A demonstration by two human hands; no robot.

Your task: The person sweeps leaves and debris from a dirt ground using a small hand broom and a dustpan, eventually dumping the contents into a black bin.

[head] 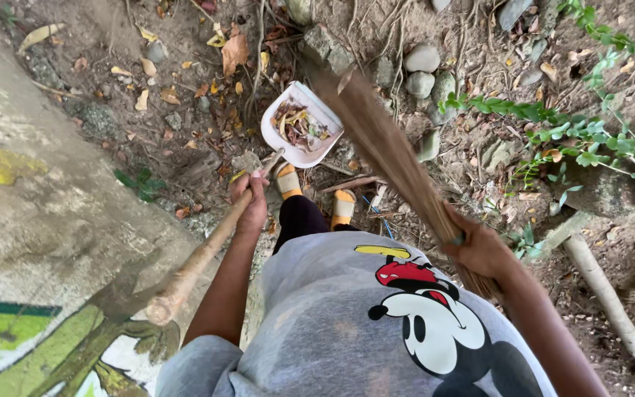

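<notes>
1. Left hand [250, 200] is wrapped tight around a long wooden handle [198, 259]. The handle runs from bottom left up to a white dustpan [301, 123], so the pan is held out in front over the dirt, a bit past the feet.
2. The dustpan is tilted and has a heap of dry leaves and scraps [297, 125] sitting in it.
3. Right hand [481, 251] is closed around the bound end of a twig broom [391, 158]. The bristles stretch up and left, and their tip is right at the pan's upper right rim, looks like it's touching or just about.
4. The person is standing, in a grey shirt with a cartoon print, dark trousers and orange-strapped sandals [316, 195], feet just below the pan.
5. Ground is bare soil with scattered dry leaves, thin roots and a bunch of grey stones [421, 68] just beyond the broom.
6. On the left there's a concrete slab [53, 213] with yellow and green paint on it.
7. To the right, green creeper [575, 136] trails over the dirt, and a pale thick branch [611, 301] lies near the right arm.
</notes>
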